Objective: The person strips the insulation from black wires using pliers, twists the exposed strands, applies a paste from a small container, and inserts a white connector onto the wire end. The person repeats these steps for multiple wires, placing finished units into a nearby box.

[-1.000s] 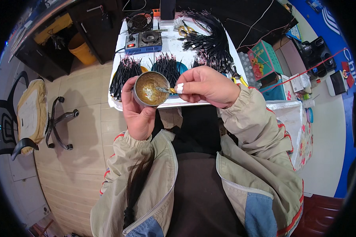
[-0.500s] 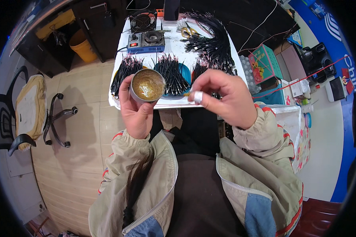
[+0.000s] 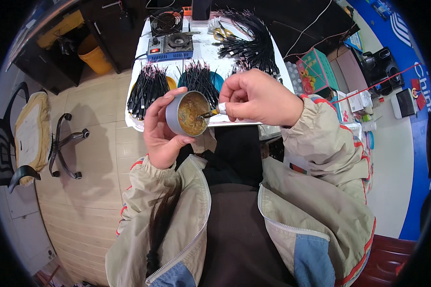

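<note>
My left hand (image 3: 160,129) is closed around a round grey metal tin (image 3: 174,116), tilted with its mouth to the right. Inside lies a glossy, uneven yellow-brown paste (image 3: 190,112). With a pinch of thumb and fingers, my right hand (image 3: 261,98) holds a small thin tool (image 3: 209,114) with a yellowish handle and a dark tip. That tip reaches into the tin and touches the paste. White tape or a white wrap circles one digit of the right hand. Behind the tin, bundles of black cables (image 3: 151,93) with bare reddish ends stand in coloured bowls.
On the white table (image 3: 210,62) are a blue solder pot (image 3: 171,46), a black fan (image 3: 166,22), yellow-handled scissors (image 3: 221,33) and a heap of black cables (image 3: 254,43). An office chair (image 3: 33,134) stands left; a green box (image 3: 317,71) sits right.
My right hand has moved left and brought the small tool into the tin. My left hand has turned the tin so its mouth faces more to the right.
</note>
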`<state>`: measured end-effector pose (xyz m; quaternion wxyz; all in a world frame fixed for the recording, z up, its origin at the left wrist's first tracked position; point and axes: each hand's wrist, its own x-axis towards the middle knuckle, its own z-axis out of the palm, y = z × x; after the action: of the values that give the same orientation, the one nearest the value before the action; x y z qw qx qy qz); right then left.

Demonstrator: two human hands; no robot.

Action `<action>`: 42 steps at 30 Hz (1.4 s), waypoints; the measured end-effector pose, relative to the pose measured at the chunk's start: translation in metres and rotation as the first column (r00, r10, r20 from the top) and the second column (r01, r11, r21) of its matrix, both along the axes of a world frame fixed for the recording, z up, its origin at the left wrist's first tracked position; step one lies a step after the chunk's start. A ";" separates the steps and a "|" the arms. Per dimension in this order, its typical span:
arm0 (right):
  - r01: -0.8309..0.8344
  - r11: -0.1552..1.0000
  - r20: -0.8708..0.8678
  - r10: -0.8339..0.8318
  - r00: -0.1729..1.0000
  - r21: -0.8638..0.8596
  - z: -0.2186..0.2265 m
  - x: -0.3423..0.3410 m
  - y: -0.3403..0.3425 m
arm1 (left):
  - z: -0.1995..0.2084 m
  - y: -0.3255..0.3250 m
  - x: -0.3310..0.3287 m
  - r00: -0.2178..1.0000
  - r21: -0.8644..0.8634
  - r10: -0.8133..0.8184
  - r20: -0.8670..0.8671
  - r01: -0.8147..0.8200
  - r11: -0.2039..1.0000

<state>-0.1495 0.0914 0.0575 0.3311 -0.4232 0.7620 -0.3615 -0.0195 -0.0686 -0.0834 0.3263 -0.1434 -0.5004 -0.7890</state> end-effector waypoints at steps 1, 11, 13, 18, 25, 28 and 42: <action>-0.036 0.999 -0.135 0.034 0.990 -0.009 0.003 0.000 0.000 | 0.000 0.000 0.000 1.000 0.006 -0.010 0.009 0.010 1.000; -0.176 0.984 -0.568 0.130 0.813 -0.027 0.015 -0.013 -0.017 | 0.000 -0.004 0.001 0.991 0.022 -0.115 0.074 0.113 0.993; -0.173 0.985 -0.554 0.129 0.823 -0.028 0.019 -0.015 -0.017 | 0.000 -0.005 0.001 0.987 0.045 -0.135 0.084 0.131 0.990; -0.080 0.996 -0.277 0.068 0.958 -0.031 0.025 -0.010 -0.012 | -0.001 -0.006 0.001 0.989 0.096 -0.116 0.089 0.107 0.990; -0.075 0.976 0.124 0.050 0.991 0.202 0.007 -0.003 -0.012 | -0.001 -0.007 0.001 0.995 -0.016 -0.092 0.041 0.092 0.996; -0.113 0.963 0.006 0.115 0.993 0.244 0.003 -0.005 -0.011 | 0.002 -0.007 0.002 0.992 -0.073 -0.102 0.068 0.107 0.992; -0.222 0.975 -0.657 0.154 0.738 -0.020 0.021 -0.009 -0.011 | -0.006 -0.008 0.002 0.938 0.198 -0.293 0.185 0.257 0.946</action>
<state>-0.1590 0.0801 0.0781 0.0594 -0.6126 0.7642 -0.1928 -0.0173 -0.0767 -0.0895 0.1681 -0.0985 -0.4377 -0.8778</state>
